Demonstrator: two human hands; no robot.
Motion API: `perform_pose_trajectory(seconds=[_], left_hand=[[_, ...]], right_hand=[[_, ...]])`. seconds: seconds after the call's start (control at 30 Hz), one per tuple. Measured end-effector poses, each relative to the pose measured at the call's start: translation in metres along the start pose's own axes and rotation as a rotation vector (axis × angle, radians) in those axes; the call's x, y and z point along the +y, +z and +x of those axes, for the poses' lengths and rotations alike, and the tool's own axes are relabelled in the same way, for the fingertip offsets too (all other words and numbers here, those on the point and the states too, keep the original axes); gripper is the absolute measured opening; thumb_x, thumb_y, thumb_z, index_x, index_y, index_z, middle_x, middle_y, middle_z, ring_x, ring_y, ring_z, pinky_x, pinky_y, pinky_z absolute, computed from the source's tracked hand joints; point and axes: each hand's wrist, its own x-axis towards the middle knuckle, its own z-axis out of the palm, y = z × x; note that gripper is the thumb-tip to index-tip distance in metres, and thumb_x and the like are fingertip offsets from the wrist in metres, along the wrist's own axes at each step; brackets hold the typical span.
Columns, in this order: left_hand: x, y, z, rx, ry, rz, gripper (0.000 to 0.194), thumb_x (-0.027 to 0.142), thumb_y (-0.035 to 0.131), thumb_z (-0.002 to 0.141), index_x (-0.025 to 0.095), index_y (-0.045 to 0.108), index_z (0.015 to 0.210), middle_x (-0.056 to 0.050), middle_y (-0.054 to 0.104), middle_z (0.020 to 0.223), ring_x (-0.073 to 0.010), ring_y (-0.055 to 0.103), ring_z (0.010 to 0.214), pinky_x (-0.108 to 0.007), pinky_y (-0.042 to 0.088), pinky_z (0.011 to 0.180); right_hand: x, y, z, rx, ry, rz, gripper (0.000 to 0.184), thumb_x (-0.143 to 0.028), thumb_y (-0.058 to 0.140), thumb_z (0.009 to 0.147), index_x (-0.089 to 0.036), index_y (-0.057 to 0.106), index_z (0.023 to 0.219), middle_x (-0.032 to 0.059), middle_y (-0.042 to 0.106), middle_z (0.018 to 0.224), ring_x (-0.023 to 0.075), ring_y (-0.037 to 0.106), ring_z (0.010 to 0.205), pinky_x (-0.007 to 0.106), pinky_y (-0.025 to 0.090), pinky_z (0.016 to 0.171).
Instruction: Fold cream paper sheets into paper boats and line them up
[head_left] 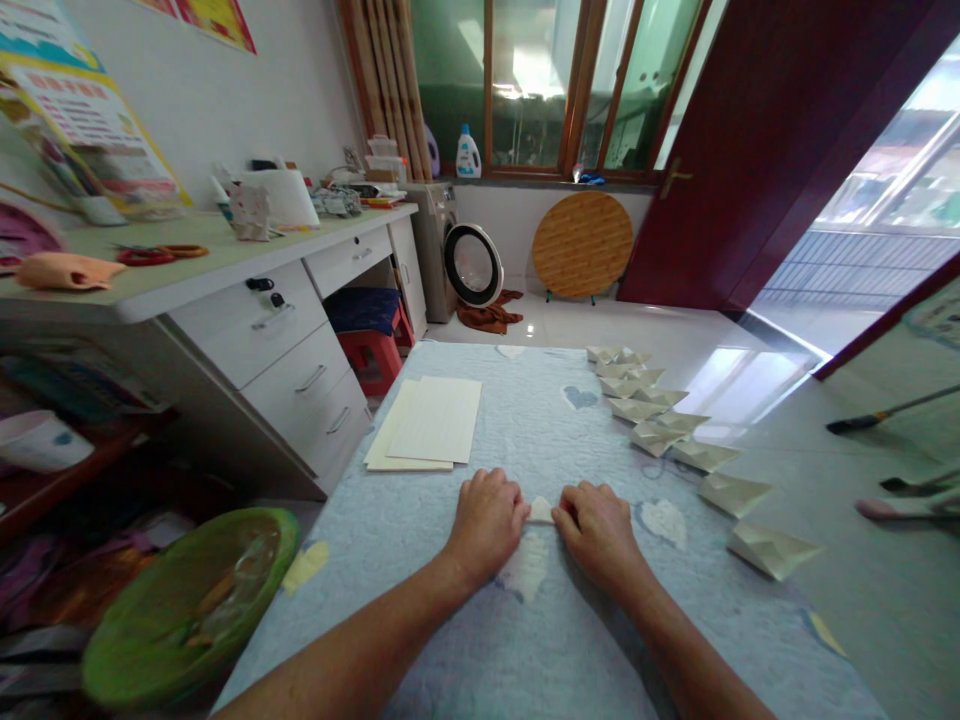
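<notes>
In the head view, I am leaning over a pale blue quilted cloth (517, 650). Close in front of me, my left hand (489, 515) is gripping one end of a small folded paper (541, 509), and my right hand (600, 525) is gripping the other; only the cream middle is showing between my bent fingers. How the creases are running underneath, I cannot tell.

As I judge it, the paper is risking a tear or a crumple if both hands are pulling outward too hard. If one side is being pressed more than the other, the fold could be going crooked. The cloth is looking soft and slightly puckered, so any crease pressed on it could be coming out blunt.

To my right, folded paper boats (772, 548) are standing in a line along the cloth's edge. A straying right forearm could be knocking the nearest ones off or flattening them. Ahead on the left, flat sheets (439, 420) are lying loosely overlapped; a brushing sleeve-less arm or a draught could be sliding them apart.
</notes>
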Motion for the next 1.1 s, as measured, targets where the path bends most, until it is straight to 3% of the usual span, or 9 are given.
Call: perform_pose_trajectory(seconds=[0.33, 0.5, 0.63, 0.83, 1.1], left_hand=[[0.000, 0.005, -0.003, 0.036, 0.033, 0.003, 0.010, 0.026, 0.057, 0.092, 0.020, 0.065, 0.094, -0.004, 0.063, 0.097, -0.0233, 0.053, 0.096, -0.035, 0.039, 0.082], [0.000, 0.007, -0.011, 0.055, 0.328, 0.103, 0.018, 0.020, 0.050, 0.097, 0.026, 0.062, 0.109, -0.003, 0.062, 0.101, -0.0212, 0.053, 0.097, -0.034, 0.039, 0.085], [0.003, 0.005, -0.020, 0.027, 0.462, 0.295, 0.019, 0.019, 0.049, 0.097, 0.019, 0.060, 0.111, -0.007, 0.063, 0.100, -0.0232, 0.054, 0.094, -0.038, 0.041, 0.082], [0.010, 0.009, -0.030, 0.049, 0.495, 0.390, 0.035, 0.014, 0.045, 0.095, 0.010, 0.051, 0.129, -0.011, 0.062, 0.107, -0.0243, 0.056, 0.094, -0.038, 0.042, 0.081], [0.012, 0.016, -0.032, 0.075, 0.492, 0.398, 0.036, 0.009, 0.043, 0.092, 0.008, 0.055, 0.126, -0.012, 0.062, 0.106, -0.0247, 0.055, 0.095, -0.039, 0.044, 0.082]], right_hand=[[-0.002, 0.001, -0.002, 0.016, 0.006, 0.006, 0.015, -0.027, 0.058, 0.090, -0.021, 0.067, 0.079, 0.0040, 0.067, 0.085, 0.0226, 0.054, 0.087, 0.032, 0.026, 0.073], [-0.002, 0.001, -0.002, 0.018, 0.002, 0.017, 0.016, -0.027, 0.058, 0.090, -0.021, 0.066, 0.079, 0.0036, 0.067, 0.085, 0.0221, 0.054, 0.087, 0.032, 0.026, 0.073], [-0.001, 0.001, -0.002, 0.019, -0.002, 0.028, 0.015, -0.026, 0.058, 0.090, -0.021, 0.065, 0.078, 0.0034, 0.066, 0.084, 0.0214, 0.053, 0.086, 0.032, 0.027, 0.074], [-0.001, 0.005, -0.005, 0.084, -0.024, 0.038, 0.014, -0.027, 0.057, 0.091, -0.021, 0.063, 0.079, 0.0046, 0.061, 0.091, 0.0222, 0.051, 0.091, 0.034, 0.029, 0.081], [-0.003, 0.010, -0.005, 0.127, -0.062, -0.002, 0.008, -0.028, 0.055, 0.090, -0.022, 0.058, 0.088, 0.0068, 0.057, 0.099, 0.0251, 0.049, 0.096, 0.040, 0.031, 0.090]])
